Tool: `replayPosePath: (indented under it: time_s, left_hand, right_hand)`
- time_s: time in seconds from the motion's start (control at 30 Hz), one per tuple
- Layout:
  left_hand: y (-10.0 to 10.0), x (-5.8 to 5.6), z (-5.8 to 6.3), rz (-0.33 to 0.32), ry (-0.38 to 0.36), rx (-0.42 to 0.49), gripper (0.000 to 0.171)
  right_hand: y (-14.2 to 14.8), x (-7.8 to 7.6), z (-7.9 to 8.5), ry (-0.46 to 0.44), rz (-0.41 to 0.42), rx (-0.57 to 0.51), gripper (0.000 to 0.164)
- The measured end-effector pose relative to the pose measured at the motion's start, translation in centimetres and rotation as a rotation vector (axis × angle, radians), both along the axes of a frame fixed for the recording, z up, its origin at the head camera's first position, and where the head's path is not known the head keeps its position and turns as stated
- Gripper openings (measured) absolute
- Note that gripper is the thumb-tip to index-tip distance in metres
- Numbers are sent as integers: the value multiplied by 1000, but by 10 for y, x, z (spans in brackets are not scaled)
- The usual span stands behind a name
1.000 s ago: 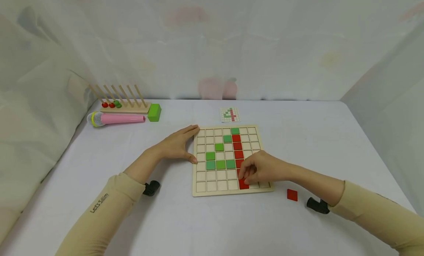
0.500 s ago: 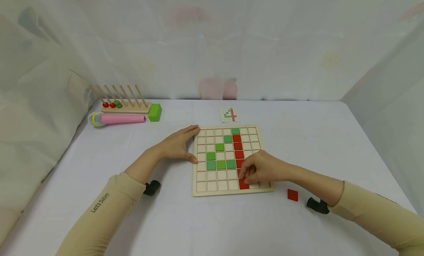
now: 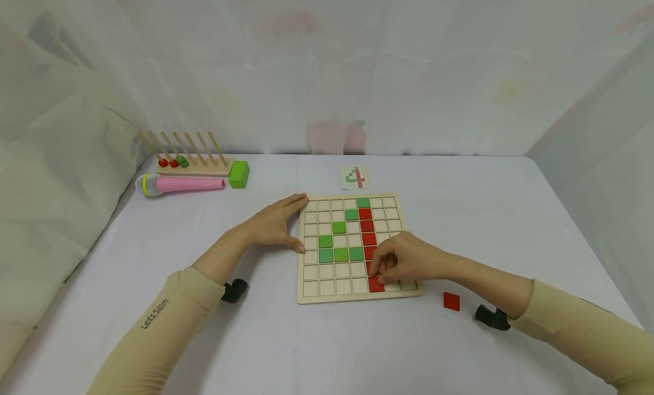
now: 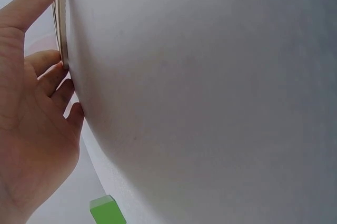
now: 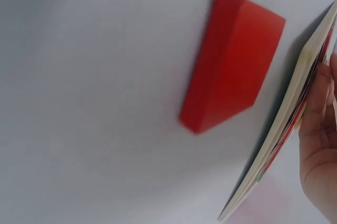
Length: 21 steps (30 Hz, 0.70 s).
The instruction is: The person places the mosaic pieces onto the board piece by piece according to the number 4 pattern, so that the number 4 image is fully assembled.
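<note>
A wooden grid board [image 3: 327, 287] lies mid-table, with green square tiles [image 3: 340, 255] in a slanting line and a short row. Red square tiles [image 3: 368, 226] run down one column. My left hand [image 3: 271, 225] steadies the board's left edge, thumb and fingers spread; the left wrist view shows its fingertips [image 4: 63, 66] at the edge. With thumb and fingers curled, my right hand [image 3: 411, 260] pinches at a red tile [image 3: 376, 285] at the column's near end. That tile is partly hidden by the fingers. To the board's right lies one loose red tile [image 3: 452, 301], large in the right wrist view.
A small pattern card [image 3: 355, 177] lies behind the board. At the back left are a pegged wooden rack [image 3: 204, 169] with red and green beads, a pink toy microphone [image 3: 189, 183] and a green block [image 3: 238, 174]. White cloth walls surround the table.
</note>
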<state>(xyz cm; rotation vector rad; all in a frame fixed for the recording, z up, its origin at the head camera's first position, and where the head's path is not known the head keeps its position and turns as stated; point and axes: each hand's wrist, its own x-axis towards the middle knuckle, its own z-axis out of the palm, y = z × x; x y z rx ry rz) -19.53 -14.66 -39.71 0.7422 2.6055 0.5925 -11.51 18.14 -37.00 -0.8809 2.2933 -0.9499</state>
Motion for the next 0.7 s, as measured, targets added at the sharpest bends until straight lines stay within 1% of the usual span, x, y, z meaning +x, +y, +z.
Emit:
replayPosePath:
  time_s: [0.23,0.37,0.7]
  left_hand:
    - [0,1,1,3,-3,-8,124]
    - [1,1,1,-2,2,-7,124]
    - [0,0,0,-2,12,-8,124]
  right_hand:
    - [21,-1,2,5,-17,32,12]
    - [39,-2,6,-17,-19,40,13]
    - [84,-2,15,-82,32,62,13]
